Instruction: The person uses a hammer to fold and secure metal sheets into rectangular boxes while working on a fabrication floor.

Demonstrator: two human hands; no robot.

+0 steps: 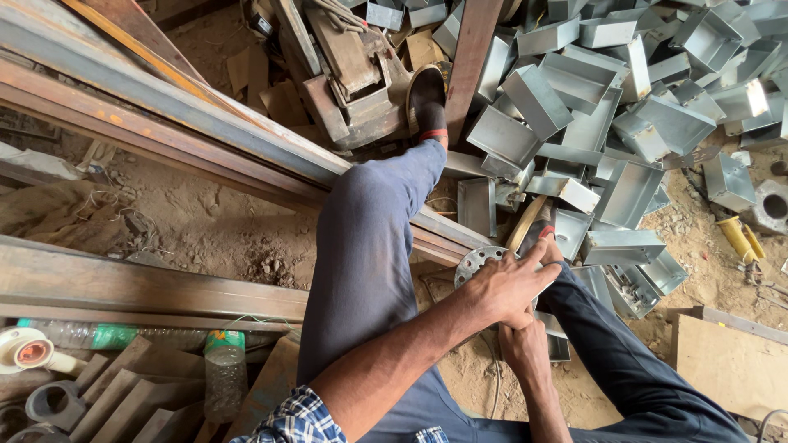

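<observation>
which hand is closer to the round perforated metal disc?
Left. The left hand lies on top of the round perforated metal disc, fingers spread over it. The right hand sits just below the left hand, nearer the person; whether it touches the disc is hidden.

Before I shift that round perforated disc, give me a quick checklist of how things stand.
1. Left hand on the disc: ok, fingers spread over its rim.
2. Right hand grip: cannot tell, hidden under the left hand.
3. Disc fully in view: not ok, the hand covers much of it.
4. Space to the right: not ok, grey metal boxes piled close.
5. Legs clear: not ok, both knees flank the disc.
</observation>
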